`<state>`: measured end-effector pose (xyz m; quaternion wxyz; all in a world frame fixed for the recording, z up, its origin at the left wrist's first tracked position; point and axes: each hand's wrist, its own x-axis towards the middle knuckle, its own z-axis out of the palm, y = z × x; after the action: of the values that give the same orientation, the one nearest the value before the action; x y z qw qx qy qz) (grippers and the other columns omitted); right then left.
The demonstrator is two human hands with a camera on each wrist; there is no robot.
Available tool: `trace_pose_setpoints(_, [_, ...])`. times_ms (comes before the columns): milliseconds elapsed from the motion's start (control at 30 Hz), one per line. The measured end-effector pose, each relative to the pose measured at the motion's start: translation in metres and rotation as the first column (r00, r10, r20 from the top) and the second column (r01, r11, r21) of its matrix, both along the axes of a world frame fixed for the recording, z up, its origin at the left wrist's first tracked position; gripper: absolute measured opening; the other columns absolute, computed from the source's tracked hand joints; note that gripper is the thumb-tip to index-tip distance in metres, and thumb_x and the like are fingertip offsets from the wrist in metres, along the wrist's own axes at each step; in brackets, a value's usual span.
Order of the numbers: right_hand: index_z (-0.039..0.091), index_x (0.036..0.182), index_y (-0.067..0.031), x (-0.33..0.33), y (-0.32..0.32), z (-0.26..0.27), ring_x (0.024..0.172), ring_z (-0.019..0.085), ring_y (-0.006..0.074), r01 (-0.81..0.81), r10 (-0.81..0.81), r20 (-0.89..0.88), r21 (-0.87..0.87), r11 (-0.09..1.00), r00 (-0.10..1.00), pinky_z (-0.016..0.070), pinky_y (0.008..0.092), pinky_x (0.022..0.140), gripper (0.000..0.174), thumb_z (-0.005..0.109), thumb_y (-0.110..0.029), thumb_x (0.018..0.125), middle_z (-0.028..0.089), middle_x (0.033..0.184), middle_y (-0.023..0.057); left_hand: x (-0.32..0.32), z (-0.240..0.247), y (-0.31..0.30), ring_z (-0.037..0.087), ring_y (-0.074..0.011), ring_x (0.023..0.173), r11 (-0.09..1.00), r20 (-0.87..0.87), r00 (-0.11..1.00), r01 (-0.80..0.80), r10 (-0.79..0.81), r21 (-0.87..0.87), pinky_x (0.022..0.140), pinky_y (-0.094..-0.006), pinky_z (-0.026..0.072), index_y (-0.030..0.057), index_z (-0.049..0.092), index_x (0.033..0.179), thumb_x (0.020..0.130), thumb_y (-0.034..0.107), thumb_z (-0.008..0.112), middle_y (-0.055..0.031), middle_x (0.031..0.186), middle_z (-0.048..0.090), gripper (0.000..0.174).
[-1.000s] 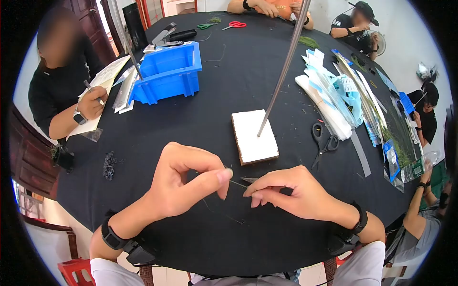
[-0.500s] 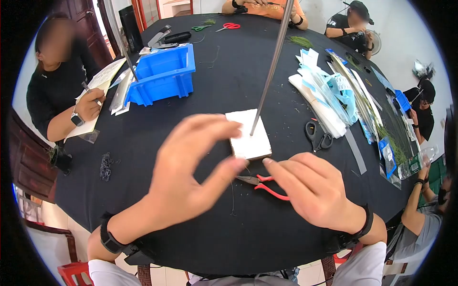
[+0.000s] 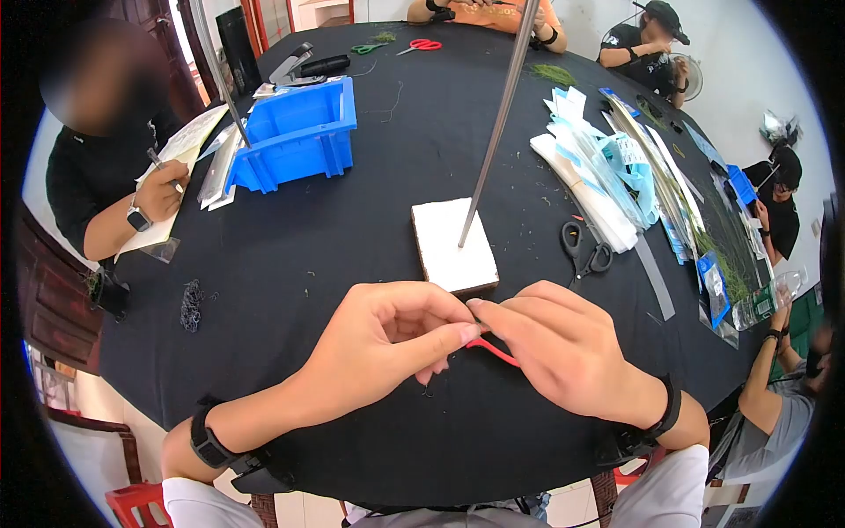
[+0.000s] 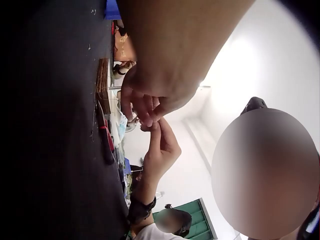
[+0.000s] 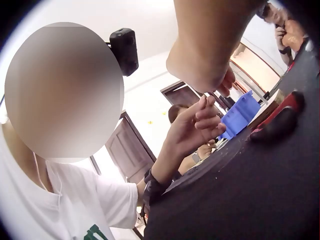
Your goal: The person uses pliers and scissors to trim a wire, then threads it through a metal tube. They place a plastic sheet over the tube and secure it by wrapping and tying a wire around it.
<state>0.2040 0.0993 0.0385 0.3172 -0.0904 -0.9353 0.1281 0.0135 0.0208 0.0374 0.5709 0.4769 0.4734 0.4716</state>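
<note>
My left hand (image 3: 396, 339) and right hand (image 3: 563, 348) meet at their fingertips just in front of a white-topped block (image 3: 451, 242). Thumb and forefinger of each pinch at a thin dark strand (image 3: 481, 325), mostly hidden by the fingers. Below the left fingers, a dark curl of strand (image 3: 429, 387) shows against the cloth. Pliers with red handles (image 3: 493, 352) lie on the table under the hands, largely covered; the right wrist view shows their red-and-black grips (image 5: 280, 117). A thin metal rod (image 3: 493, 150) rises from the block.
Black scissors (image 3: 585, 251) lie right of the block, near packs of white and blue strips (image 3: 590, 176). A blue bin (image 3: 295, 136) stands at the back left. A tangle of dark thread (image 3: 191, 305) lies on the left. Other people sit around the black-covered table (image 3: 264, 264).
A second ago the hands held a strand between them, then the left hand lifted away, its fingers spread. It has come back to the right fingertips. The pliers have become mostly covered.
</note>
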Motion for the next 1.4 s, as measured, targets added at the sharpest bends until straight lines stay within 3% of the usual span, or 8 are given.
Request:
trace_pose_setpoints(200, [0.063,0.101,0.0037,0.0,0.001,-0.002,0.075,0.061,0.0142,-0.069,0.049,-0.052,-0.885,0.46,0.997,0.0501,0.026,0.069,0.018,0.054,-0.008,0.091,0.064,0.084,0.011,-0.002,-0.003,0.0,0.057,-0.0059,0.06,1.0,-0.068,0.997,-0.022,0.023,0.018,0.052,-0.0185,0.0446,-0.002,0.064,0.09,0.085,0.008,0.064,-0.0037,0.074,0.062,0.011])
trace_pose_setpoints(267, [0.063,0.101,0.0034,0.001,0.006,-0.005,0.076,0.061,0.0116,-0.063,0.055,-0.049,-0.958,0.28,0.997,0.05,0.0249,0.07,0.02,0.053,-0.012,0.093,0.065,0.085,0.0079,-0.002,-0.004,0.0,0.057,-0.0056,0.06,0.999,-0.106,0.994,-0.027,0.032,0.044,0.052,-0.0183,0.0447,-0.0015,0.064,0.09,0.085,0.009,0.064,-0.0033,0.076,0.062,0.011])
trace_pose_setpoints(467, [0.063,0.098,0.0028,0.002,0.01,-0.008,0.076,0.061,0.0112,-0.064,0.086,-0.045,-0.969,0.237,0.995,0.0501,0.0248,0.07,0.016,0.056,-0.01,0.092,0.064,0.083,0.0072,-0.003,-0.011,0.0,0.057,-0.0055,0.06,0.996,-0.185,0.982,-0.016,0.031,0.085,0.051,-0.0184,0.0439,-0.0003,0.064,0.09,0.086,0.011,0.063,-0.0023,0.076,0.062,0.012])
trace_pose_setpoints(700, [0.06,0.091,0.0,-0.001,0.015,-0.02,0.071,0.061,0.0154,0.035,-0.112,-0.069,-0.684,0.729,0.991,0.049,0.0264,0.065,0.008,0.06,0.0,0.083,0.062,0.077,0.0076,-0.01,-0.013,0.002,0.052,-0.0098,0.05,0.985,0.133,0.982,0.145,-0.132,-0.094,0.045,-0.0212,0.0403,-0.0042,0.063,0.089,0.092,0.021,0.055,-0.0036,0.067,0.059,0.027])
trace_pose_setpoints(833, [0.058,0.088,-0.0008,-0.002,0.014,-0.022,0.066,0.058,0.024,0.073,-0.08,-0.014,-0.283,0.956,0.997,0.0473,0.031,0.06,0.014,0.063,0.003,0.075,0.058,0.074,0.01,-0.001,-0.008,0.005,0.065,-0.0209,0.089,0.973,0.353,0.906,-0.211,0.232,-0.098,0.048,-0.0255,0.0506,-0.0052,0.062,0.097,0.094,0.026,0.049,-0.0154,0.099,0.065,0.034])
trace_pose_setpoints(867, [0.057,0.087,-0.0008,-0.004,0.012,-0.023,0.066,0.057,0.0259,0.058,-0.062,-0.016,-0.203,0.977,0.998,0.0469,0.0322,0.059,0.016,0.063,0.003,0.073,0.057,0.073,0.0103,-0.007,-0.013,0.006,0.059,-0.0253,0.108,0.983,0.343,0.921,-0.174,0.182,-0.053,0.052,-0.0265,0.0551,-0.0056,0.06,0.106,0.094,0.024,0.048,-0.0183,0.114,0.06,0.034])
trace_pose_setpoints(1167, [0.06,0.087,0.004,-0.007,0.005,-0.022,0.064,0.054,0.0209,-0.011,0.021,-0.082,0.115,0.993,0.996,0.0464,0.0296,0.055,0.025,0.063,0.002,0.062,0.056,0.074,0.0088,0.0,-0.021,0.002,0.062,-0.0112,0.079,0.974,-0.372,0.922,-0.018,0.104,0.227,0.053,-0.0207,0.0546,0.0008,0.067,0.102,0.089,0.012,0.058,-0.0125,0.097,0.063,0.019])
trace_pose_setpoints(1400, [0.059,0.09,0.0058,-0.005,0.004,-0.022,0.066,0.053,0.0204,-0.025,0.026,-0.005,0.117,0.993,1.0,0.0463,0.0291,0.055,0.03,0.064,0.0,0.062,0.055,0.076,0.0094,-0.002,-0.02,-0.001,0.061,-0.0091,0.072,0.997,-0.342,0.939,0.012,0.013,0.071,0.054,-0.0183,0.0498,-0.0024,0.066,0.096,0.087,0.009,0.059,-0.0075,0.086,0.064,0.016])
